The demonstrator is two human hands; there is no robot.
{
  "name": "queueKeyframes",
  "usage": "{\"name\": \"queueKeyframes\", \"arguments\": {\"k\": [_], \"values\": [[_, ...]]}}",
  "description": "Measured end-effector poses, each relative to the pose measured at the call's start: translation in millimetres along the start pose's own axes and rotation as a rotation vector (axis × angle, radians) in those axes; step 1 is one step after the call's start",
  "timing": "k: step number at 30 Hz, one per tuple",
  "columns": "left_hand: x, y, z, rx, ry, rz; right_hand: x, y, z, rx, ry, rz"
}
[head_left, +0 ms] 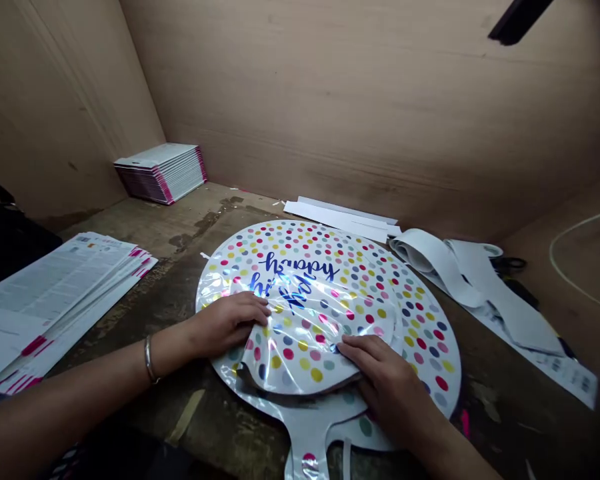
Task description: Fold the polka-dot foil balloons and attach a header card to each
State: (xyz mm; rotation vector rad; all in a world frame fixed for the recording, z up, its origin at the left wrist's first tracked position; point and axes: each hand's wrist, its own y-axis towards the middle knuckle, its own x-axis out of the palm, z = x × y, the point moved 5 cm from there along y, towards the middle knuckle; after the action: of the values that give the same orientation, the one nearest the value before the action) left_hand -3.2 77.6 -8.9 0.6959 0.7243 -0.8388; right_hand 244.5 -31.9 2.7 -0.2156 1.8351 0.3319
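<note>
A flat foil balloon (420, 333), white with many-coloured dots and blue lettering that appears upside down, lies spread on the table with its tail toward me. One flap of dotted foil (300, 347) is folded over its middle, creased and glossy. My left hand (233, 322), with a metal bangle on the wrist, grips the flap's left edge with bent fingers. On the flap's lower right edge rests my right hand (380, 370), its fingers on top and its thumb partly hidden below. More dotted foil shows underneath near the tail.
Printed card sleeves (45, 293) with pink edges lie at left. A neat stack of similar packs (163, 173) stands in the back left corner. White paper strips (343, 217) lie behind the balloon. A curled label roll (500, 293) and dark scissors (510, 263) sit at right. Wooden panels enclose the table.
</note>
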Motion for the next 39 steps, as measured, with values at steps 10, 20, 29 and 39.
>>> {"name": "queueKeyframes", "arguments": {"k": [10, 20, 29, 39], "values": [[-4.0, 14.6, 0.7, -0.421, 0.192, 0.194, -7.4, 9.8, 15.9, 0.351, 0.261, 0.009], [7.0, 7.7, 14.7, -0.046, 0.241, 0.097, -6.8, -19.0, 38.4, 0.240, -0.072, 0.204], [2.9, 8.3, 9.4, -0.135, 0.096, 0.145, 7.0, -10.2, -7.5, 0.087, 0.172, -0.049], [2.4, 19.0, -4.9, -0.538, 0.095, 0.255, -6.1, 23.7, 20.6, 0.579, 0.289, 0.063]]}}
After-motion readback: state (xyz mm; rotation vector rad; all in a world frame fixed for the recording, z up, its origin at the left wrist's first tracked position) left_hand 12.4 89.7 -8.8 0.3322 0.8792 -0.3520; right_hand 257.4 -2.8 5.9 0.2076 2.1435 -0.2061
